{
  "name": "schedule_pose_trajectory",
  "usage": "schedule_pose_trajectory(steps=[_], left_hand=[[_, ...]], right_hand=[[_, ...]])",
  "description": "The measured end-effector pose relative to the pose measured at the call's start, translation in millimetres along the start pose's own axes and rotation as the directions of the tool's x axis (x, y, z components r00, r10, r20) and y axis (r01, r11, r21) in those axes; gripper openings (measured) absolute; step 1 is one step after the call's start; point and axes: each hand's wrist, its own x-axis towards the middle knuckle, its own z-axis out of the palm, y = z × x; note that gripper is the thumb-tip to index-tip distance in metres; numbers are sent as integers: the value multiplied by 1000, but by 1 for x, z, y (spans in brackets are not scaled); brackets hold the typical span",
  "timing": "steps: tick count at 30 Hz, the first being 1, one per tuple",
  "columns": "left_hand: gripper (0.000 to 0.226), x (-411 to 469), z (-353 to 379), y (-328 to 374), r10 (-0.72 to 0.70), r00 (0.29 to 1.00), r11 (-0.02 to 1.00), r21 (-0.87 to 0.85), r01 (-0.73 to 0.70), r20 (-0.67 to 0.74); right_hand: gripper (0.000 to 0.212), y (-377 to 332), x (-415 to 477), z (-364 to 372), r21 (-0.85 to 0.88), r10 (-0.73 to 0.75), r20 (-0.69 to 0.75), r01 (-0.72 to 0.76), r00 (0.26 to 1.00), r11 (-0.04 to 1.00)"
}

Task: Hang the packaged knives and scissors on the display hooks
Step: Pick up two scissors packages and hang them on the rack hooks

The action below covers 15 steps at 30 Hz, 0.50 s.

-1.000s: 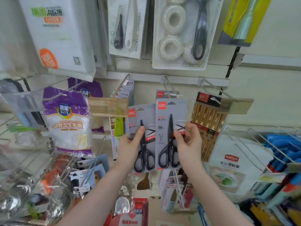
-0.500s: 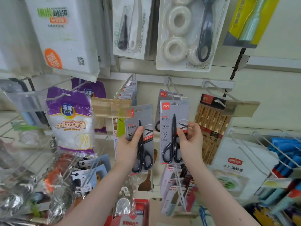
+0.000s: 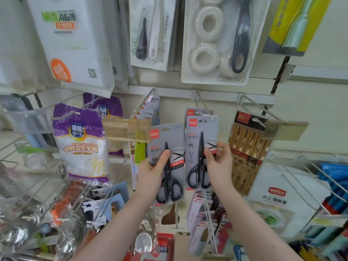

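Versus 0.5 s ago: the right-hand scissors pack [image 3: 202, 147] sits higher, its hang slot now up at the display hook [image 3: 202, 102] against the hung pack [image 3: 195, 111] behind it, while the left-hand scissors pack [image 3: 166, 159] has dropped slightly and tilts. Left hand [image 3: 150, 174] is closed on its pack, thumb across the front; right hand [image 3: 219, 162] pinches its pack at the right edge, thumb on the face. Count: three scissors packs visible, two held and one hanging; two hands.
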Motion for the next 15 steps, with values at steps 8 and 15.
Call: schedule_pose_trajectory(steps=[8, 15], left_hand=[[21, 5, 5, 1, -22, 1000, 999, -23, 22, 8], [20, 3, 14, 5, -11, 1000, 999, -44, 12, 27]], right_hand=[[19, 10, 35, 17, -18, 82, 3, -82, 997, 996], [19, 13, 36, 15, 10, 63, -4, -63, 998, 998]])
